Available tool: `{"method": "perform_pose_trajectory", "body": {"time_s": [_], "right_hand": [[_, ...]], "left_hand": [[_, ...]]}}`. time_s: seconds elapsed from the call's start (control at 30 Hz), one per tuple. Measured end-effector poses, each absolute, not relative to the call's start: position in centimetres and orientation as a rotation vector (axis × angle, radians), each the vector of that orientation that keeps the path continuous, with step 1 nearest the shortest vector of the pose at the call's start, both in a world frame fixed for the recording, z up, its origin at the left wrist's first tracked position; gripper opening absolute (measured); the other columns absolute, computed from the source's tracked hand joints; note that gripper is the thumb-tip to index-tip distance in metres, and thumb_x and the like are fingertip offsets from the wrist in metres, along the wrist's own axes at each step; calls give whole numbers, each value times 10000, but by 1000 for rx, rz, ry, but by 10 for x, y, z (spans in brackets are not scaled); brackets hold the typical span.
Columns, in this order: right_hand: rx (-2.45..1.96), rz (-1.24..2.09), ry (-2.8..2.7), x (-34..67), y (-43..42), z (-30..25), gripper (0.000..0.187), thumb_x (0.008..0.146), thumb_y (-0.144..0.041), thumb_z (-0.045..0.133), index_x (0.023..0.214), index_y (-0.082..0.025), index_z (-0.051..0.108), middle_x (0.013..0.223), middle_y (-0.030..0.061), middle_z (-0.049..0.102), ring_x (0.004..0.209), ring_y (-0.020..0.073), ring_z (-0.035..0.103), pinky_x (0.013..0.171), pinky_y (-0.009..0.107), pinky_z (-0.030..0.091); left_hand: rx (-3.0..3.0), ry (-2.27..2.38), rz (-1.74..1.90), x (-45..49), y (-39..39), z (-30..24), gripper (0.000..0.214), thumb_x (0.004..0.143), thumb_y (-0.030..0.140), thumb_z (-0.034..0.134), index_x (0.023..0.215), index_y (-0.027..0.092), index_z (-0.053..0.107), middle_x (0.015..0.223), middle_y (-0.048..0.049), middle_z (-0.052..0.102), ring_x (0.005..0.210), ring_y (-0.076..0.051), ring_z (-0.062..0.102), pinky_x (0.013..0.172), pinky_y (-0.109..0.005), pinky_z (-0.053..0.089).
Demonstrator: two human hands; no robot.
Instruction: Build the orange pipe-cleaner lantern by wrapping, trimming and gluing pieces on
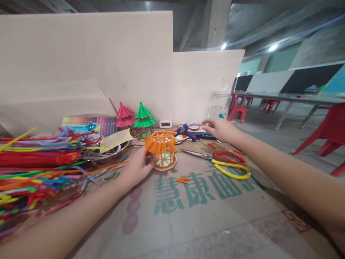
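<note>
My left hand [139, 163] is closed around the near left side of a small orange pavilion model [161, 144], built from fuzzy pipe cleaners on a pale, many-sided base. Its roof has an open ring of spokes on top. My right hand [219, 128] reaches toward the back of the table, fingers apart, with nothing visible in them. Just left of it lies a blue glue gun [185, 132], with a dark-handled tool [203, 136] beside it. Scissors [229, 162] with one red and one yellow handle rest nearer me. Short orange pieces [183, 180] lie in front of the model.
Bundles of coloured pipe cleaners [40, 158] cover the left side. Behind stand a pink [124, 115] and a green tiered model [144, 117], a small digital clock [165, 124] and a clear jar [220, 104]. Beige panels [86, 54] border the table's back.
</note>
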State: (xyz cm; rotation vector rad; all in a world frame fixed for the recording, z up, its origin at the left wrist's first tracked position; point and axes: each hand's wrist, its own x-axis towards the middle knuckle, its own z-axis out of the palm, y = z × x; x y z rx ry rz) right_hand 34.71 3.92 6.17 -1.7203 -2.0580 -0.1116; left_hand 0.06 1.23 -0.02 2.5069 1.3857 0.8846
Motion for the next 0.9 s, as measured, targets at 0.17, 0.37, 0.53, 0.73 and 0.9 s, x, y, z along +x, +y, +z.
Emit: {"method": "perform_pose_trajectory", "body": {"time_s": [0.17, 0.37, 0.53, 0.73, 0.9], "right_hand": [[-1646, -33, -2065, 339, 43, 38, 427, 942, -382, 497, 1320, -199, 574, 1105, 106, 727, 970, 238, 679, 823, 318, 490], [-1592, 72, -2079, 328, 72, 7, 461, 875, -332, 612, 1290, -134, 593, 1287, 161, 641, 1150, 273, 614, 965, 368, 462], [-1612, 172, -2117, 321, 89, -2, 342, 841, -340, 660, 1130, -159, 675, 1072, 112, 736, 943, 241, 680, 830, 332, 498], [-1643, 183, -2074, 307, 101, 3, 359, 790, -325, 710, 1078, -117, 659, 1041, 143, 724, 925, 241, 662, 790, 315, 484], [-1608, 219, -2041, 291, 100, 9, 359, 809, -279, 657, 1130, -120, 627, 1042, 127, 724, 887, 223, 664, 736, 283, 478]], "left_hand": [[2471, 1351, 899, 0, 14, -3, 412, 903, 472, 502, 1175, 167, 559, 1028, -94, 691, 932, -251, 675, 810, -374, 532], [2469, 1407, 893, 1, 11, -2, 386, 898, 475, 502, 1110, 170, 607, 1008, -100, 691, 938, -258, 667, 827, -385, 533], [2467, 1429, 853, 2, 10, 0, 400, 901, 478, 499, 1123, 161, 602, 1009, -113, 688, 941, -269, 664, 840, -418, 530], [2467, 1369, 894, 1, 11, -1, 349, 894, 465, 515, 1048, 172, 625, 942, -93, 703, 856, -251, 674, 753, -377, 549], [2492, 1330, 899, 0, 12, -2, 329, 904, 428, 505, 1093, 180, 611, 978, -94, 707, 894, -259, 677, 779, -383, 552]]}}
